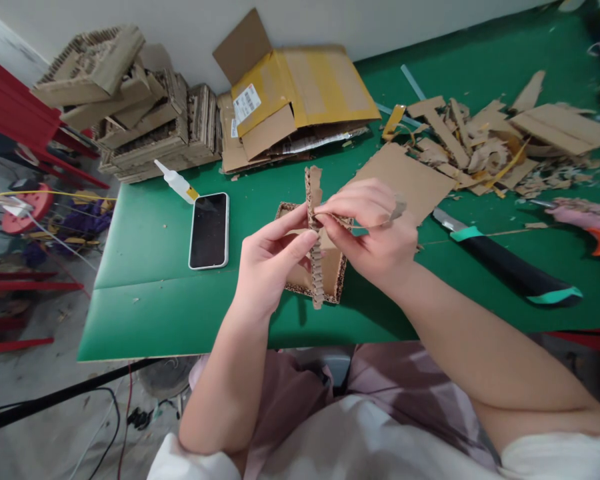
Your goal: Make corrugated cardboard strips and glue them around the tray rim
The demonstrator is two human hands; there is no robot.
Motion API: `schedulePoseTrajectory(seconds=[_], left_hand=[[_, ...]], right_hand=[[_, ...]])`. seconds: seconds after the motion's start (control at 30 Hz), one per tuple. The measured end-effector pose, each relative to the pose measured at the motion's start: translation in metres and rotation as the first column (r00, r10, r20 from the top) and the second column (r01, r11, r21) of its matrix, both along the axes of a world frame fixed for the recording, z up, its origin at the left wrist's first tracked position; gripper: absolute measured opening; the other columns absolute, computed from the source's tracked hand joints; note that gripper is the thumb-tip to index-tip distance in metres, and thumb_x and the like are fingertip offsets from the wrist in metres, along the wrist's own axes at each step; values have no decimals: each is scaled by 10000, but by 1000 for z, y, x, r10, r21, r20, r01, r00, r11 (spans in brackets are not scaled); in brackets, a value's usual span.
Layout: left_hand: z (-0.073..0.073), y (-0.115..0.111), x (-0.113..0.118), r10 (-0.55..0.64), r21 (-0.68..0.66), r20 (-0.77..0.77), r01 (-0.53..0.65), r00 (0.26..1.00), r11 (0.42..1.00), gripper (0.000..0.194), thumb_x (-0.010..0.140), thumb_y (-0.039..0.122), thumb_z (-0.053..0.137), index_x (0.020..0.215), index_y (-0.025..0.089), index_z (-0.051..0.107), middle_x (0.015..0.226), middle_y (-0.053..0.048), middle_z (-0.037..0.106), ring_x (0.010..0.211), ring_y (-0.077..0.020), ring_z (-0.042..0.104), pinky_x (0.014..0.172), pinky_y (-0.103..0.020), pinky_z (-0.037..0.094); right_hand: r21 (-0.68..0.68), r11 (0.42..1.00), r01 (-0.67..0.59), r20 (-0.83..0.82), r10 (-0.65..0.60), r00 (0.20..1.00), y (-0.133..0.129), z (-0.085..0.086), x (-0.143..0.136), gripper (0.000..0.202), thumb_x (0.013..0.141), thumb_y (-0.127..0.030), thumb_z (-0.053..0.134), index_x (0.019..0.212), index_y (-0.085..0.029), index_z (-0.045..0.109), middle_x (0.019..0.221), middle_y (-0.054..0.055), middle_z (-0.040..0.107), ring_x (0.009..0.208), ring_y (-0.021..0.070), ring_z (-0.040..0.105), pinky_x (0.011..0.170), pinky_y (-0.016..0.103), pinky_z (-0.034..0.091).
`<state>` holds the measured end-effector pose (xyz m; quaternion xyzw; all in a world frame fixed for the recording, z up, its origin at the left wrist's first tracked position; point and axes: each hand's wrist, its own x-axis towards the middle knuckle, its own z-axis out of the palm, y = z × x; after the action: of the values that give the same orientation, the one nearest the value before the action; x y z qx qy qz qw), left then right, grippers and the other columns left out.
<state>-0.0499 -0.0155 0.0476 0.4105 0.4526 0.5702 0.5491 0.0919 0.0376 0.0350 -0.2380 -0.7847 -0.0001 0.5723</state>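
A narrow cardboard strip [317, 267] with its corrugated ridges laid bare stands lengthwise in front of me. My left hand [275, 257] pinches it between thumb and fingers near its middle. Against the strip's right side, my right hand [375, 230] has its thumb and fingertips closed on a thin torn piece of paper [340, 219]. Whether that piece is still joined to the strip, I cannot tell. Below both hands, a shallow cardboard tray [337, 290] with corrugated walls rests on the green table [165, 317]; the hands and strip partly cover it.
Left lie a phone [209, 230] and a white glue bottle [177, 183]. Behind are stacked cardboard frames [145, 127] and a flattened yellow-taped box [320, 87]. Right are a flat cardboard sheet [400, 177], cardboard scraps [490, 147], a black-and-teal knife [510, 260] and a pink glue gun [580, 217].
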Motion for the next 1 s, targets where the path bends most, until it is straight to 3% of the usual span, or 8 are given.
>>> schedulePoseTrajectory(seconds=[0.5, 0.77, 1.0], left_hand=[[0, 0, -1, -22, 0, 10, 22, 1000, 1000, 324, 689, 346, 764, 1004, 287, 720, 936, -1, 737, 697, -115, 658, 544, -192, 525], [-2, 0, -2, -14, 29, -28, 15, 1000, 999, 326, 706, 343, 750, 1027, 304, 710, 1069, 3, 709, 749, -115, 658, 541, -181, 517], [-2, 0, 0, 5, 30, -40, -4, 999, 1000, 346, 686, 338, 766, 1023, 278, 715, 945, -10, 735, 737, -140, 672, 555, -207, 529]], right_hand=[[-138, 990, 6, -16, -8, 1000, -2, 3, -2, 75, 854, -192, 555, 855, -265, 572, 762, -9, 669, 735, 158, 632, 708, 343, 539], [-96, 995, 32, 16, -31, 999, 0, -2, 1, 132, 850, -227, 567, 969, -274, 600, 860, 6, 699, 808, 169, 655, 739, 356, 547], [-88, 994, 67, 0, -67, 998, -1, 0, -1, 81, 842, -194, 559, 883, -249, 602, 789, 14, 697, 764, 167, 650, 697, 327, 544]])
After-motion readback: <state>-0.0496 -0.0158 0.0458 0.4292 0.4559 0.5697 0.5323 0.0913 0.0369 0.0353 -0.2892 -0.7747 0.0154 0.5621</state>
